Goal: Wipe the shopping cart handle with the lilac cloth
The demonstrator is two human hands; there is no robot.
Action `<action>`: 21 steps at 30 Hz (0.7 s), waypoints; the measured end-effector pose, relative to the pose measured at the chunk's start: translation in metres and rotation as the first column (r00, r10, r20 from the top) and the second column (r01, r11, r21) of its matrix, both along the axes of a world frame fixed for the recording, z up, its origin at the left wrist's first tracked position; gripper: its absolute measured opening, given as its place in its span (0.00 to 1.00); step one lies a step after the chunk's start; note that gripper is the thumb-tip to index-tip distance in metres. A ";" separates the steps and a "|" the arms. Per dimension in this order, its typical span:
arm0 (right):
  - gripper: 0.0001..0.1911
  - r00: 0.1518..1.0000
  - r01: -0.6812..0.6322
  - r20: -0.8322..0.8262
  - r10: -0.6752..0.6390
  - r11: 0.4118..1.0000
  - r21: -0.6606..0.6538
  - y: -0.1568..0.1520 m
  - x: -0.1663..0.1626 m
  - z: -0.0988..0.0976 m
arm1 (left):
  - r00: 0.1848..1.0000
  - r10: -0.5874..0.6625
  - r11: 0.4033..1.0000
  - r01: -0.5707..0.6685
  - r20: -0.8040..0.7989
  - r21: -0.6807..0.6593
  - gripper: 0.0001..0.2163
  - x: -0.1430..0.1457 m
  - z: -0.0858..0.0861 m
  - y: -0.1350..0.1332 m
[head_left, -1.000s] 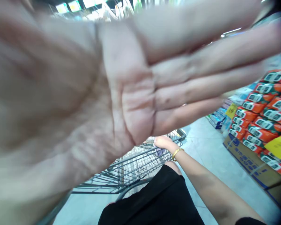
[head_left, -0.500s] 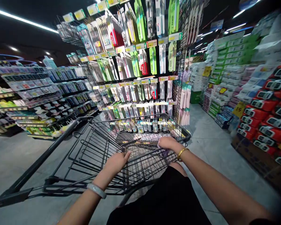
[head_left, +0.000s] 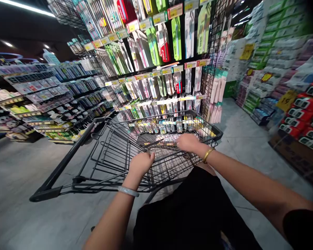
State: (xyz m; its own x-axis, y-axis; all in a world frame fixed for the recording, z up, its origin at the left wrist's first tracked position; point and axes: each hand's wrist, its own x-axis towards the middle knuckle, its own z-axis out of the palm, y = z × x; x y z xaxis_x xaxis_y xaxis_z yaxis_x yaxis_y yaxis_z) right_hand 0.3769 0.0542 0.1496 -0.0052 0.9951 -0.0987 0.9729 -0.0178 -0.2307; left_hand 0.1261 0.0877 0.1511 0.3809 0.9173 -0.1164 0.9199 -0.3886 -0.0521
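A dark wire shopping cart (head_left: pixel 112 152) stands side-on in front of me, its handle at the left. My left hand (head_left: pixel 141 164) is closed over the cart's near top rail, thumb pointing up; a pale bangle circles that wrist. Farther right along the same rail, my right hand (head_left: pixel 189 143) is closed with its fingers curled down, a gold bracelet (head_left: pixel 208 155) on the wrist. The undersides of both hands are hidden. Just beyond the cart rises a rack of packaged toothbrushes (head_left: pixel 161 47).
Stacked packs in red wrapping (head_left: pixel 302 116) and a tall pile of green and white packs (head_left: pixel 279 27) line the right. More stocked shelves (head_left: pixel 33 93) stand at the left. Grey floor (head_left: pixel 240 128) runs between the displays.
The view has tilted down and the rack looks closer. The cart's handle end has shifted right in view, and both hands sit higher and farther right. Purple material below my right hand no longer shows clearly.
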 end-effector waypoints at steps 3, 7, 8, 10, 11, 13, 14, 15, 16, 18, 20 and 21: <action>0.17 0.983 0.160 0.066 -0.170 0.978 0.130 -0.015 0.036 -0.008 | 1.000 -0.016 1.000 0.016 0.005 -0.007 0.33 0.000 0.002 0.003; 0.14 0.970 0.238 -0.073 -0.231 0.855 0.461 -0.034 0.019 -0.029 | 0.998 -0.052 0.998 0.053 0.021 -0.037 0.33 -0.001 0.002 0.009; 0.14 0.972 0.235 -0.129 -0.197 0.814 0.531 -0.037 0.003 -0.036 | 0.998 -0.058 0.997 0.059 0.025 -0.045 0.33 -0.001 0.001 0.011; 0.13 0.982 0.164 -0.175 -0.066 0.751 0.640 -0.042 -0.031 -0.049 | 0.998 -0.063 0.996 0.064 0.030 -0.059 0.34 -0.003 0.000 0.015; 0.12 0.987 0.090 -0.157 0.026 0.721 0.687 -0.044 -0.047 -0.054 | 0.998 -0.062 0.996 0.064 0.031 -0.068 0.34 -0.004 -0.001 0.017; 0.10 0.989 0.013 -0.113 0.098 0.696 0.718 -0.047 -0.068 -0.063 | 0.999 -0.044 0.994 0.047 0.027 -0.100 0.34 -0.006 -0.001 0.021; 0.11 0.989 -0.010 -0.096 0.115 0.688 0.726 -0.048 -0.070 -0.067 | 0.999 -0.033 0.992 0.035 0.024 -0.119 0.35 -0.007 -0.002 0.023; 0.13 0.990 -0.014 -0.086 0.113 0.683 0.730 -0.049 -0.066 -0.071 | 1.000 -0.022 0.991 0.025 0.022 -0.135 0.35 -0.008 -0.002 0.024; 0.14 0.992 -0.003 -0.083 0.096 0.674 0.739 -0.050 -0.056 -0.074 | 1.000 -0.012 0.989 0.015 0.021 -0.145 0.35 -0.009 -0.002 0.025; 0.17 0.995 0.066 -0.099 0.017 0.640 0.766 -0.053 -0.022 -0.083 | 1.000 0.000 0.990 0.003 0.022 -0.144 0.34 -0.009 -0.003 0.027; 0.17 0.985 0.172 -0.144 -0.095 0.557 0.812 -0.055 0.020 -0.093 | 1.000 -0.001 0.991 0.005 0.025 -0.137 0.34 -0.009 -0.004 0.028; 0.16 0.970 0.242 -0.191 -0.152 0.498 0.833 -0.055 0.040 -0.098 | 1.000 -0.003 0.990 0.006 0.026 -0.140 0.34 -0.009 -0.005 0.028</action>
